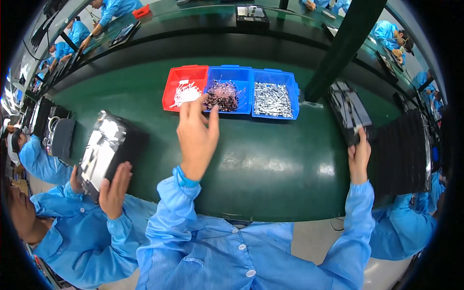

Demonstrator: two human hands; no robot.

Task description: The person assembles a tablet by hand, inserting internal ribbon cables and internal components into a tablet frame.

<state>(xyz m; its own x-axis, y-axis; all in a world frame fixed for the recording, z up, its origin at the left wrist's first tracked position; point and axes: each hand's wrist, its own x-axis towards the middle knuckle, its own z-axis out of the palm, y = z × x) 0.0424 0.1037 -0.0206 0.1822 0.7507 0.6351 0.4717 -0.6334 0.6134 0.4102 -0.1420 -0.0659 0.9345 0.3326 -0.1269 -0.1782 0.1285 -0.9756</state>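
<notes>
My left hand (197, 137) is raised over the near edge of the red bin (166, 99) and the middle blue bin (246, 79). Its fingers are stretched and the thumb stands apart, with nothing seen in them. White slender parts (186, 93) lie in the red bin; thin-wired dark and pinkish parts (223, 96) are heaped in the middle one. A second blue bin (296, 104) holds small silvery parts (272, 99). At the right, my right hand (360, 157) grips the near end of a black tray (345, 104) with grey flat pieces inside.
A tall stack of black trays (398, 154) stands beside my right hand. A dark green post (338, 53) rises behind the bins. On my left, a co-worker's hands (113, 191) hold a black block with a shiny top (104, 142). Another black tray (252, 17) sits on the far line.
</notes>
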